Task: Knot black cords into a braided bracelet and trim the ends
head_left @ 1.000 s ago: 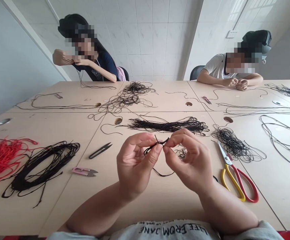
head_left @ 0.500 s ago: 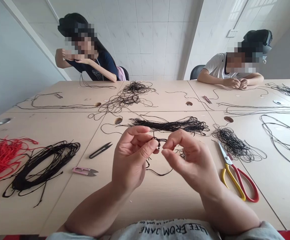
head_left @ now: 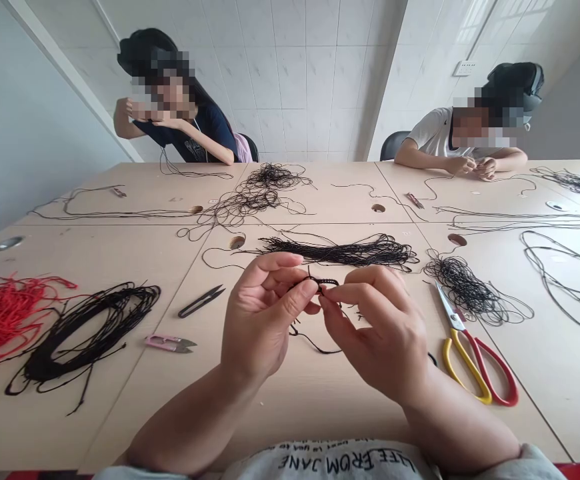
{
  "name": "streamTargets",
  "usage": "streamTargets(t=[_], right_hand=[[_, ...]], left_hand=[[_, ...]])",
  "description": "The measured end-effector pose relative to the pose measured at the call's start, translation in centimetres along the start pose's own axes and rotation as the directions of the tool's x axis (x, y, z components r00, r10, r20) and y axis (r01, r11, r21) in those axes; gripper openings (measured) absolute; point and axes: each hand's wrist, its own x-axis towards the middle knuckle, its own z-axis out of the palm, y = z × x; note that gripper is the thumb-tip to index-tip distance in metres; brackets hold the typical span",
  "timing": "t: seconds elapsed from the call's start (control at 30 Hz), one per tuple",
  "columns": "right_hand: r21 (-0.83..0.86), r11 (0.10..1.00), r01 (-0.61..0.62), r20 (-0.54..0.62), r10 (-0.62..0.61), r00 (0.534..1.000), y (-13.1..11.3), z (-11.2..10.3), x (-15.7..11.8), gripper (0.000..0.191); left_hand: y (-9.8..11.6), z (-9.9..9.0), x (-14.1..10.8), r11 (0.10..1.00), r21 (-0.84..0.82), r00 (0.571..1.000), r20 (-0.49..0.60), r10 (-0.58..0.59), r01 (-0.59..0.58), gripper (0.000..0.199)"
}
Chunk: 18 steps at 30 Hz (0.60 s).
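Note:
Between my hands is a black braided cord (head_left: 327, 281), raised above the table in the middle of the head view. My left hand (head_left: 265, 313) pinches it between thumb and index finger, the other fingers curled loosely behind. From the right, my right hand (head_left: 380, 327) closes thumb and index fingertips on the cord close to the left thumb. A loose cord end pokes up above the left thumb. More thin black cord (head_left: 315, 345) hangs or lies below the hands, partly hidden by them. The exact knot at the fingertips is too small to make out.
Just beyond my hands lies a black cord bundle (head_left: 340, 251). Scissors (head_left: 455, 327) and a tangled cord heap (head_left: 465, 287) are at right. Pink snips (head_left: 170, 343), black snips (head_left: 201, 301), a black cord coil (head_left: 50, 353) and red cords (head_left: 5, 313) are at left. Two people sit opposite.
My right hand has moved slightly left and its thumb and index finger, apart before, now close on the cord by my left thumb. The left hand keeps its pinch.

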Motion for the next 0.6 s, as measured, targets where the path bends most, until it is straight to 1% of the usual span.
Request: streamTargets(t=[0.1,0.23,0.33,0.4,0.47,0.53,0.6], right_hand=[[-0.015,0.999,0.035,0.012,-0.035,0.999,0.1,0.0,0.1,0.015],[-0.014,0.999,0.049,0.043,-0.049,0.998,0.1,-0.1,0.2,0.019],[-0.011,0.999,0.041,0.097,-0.040,0.994,0.1,-0.6,0.3,0.017],[0.072,0.997,-0.029,0.151,0.017,0.988,0.3,-1.0,0.4,0.013],[0.207,0.965,-0.161,0.163,0.129,0.978,0.6,-1.4,0.6,0.010],[0.338,0.890,-0.306,0.185,0.256,0.949,1.1,-1.5,0.8,0.005],[0.449,0.786,-0.426,0.290,0.323,0.901,1.5,-1.3,1.0,0.014]], left_hand=[[-0.1,-0.2,0.1,1.000,0.001,1.000,0.017,0.001,-0.001,0.026],[-0.2,-0.3,0.2,1.000,0.009,1.000,0.019,0.003,-0.004,0.025],[0.0,-0.4,0.4,1.000,-0.022,0.999,0.032,-0.005,0.006,0.025],[0.1,-0.5,0.6,0.999,-0.041,0.998,0.055,-0.014,0.016,0.025],[0.1,-0.7,0.7,0.999,-0.027,0.993,0.110,-0.043,0.046,0.026],[0.1,-0.9,0.6,0.996,0.019,0.977,0.192,-0.092,0.090,0.027],[0.2,-0.9,0.3,0.991,0.066,0.958,0.254,-0.131,0.118,0.030]])
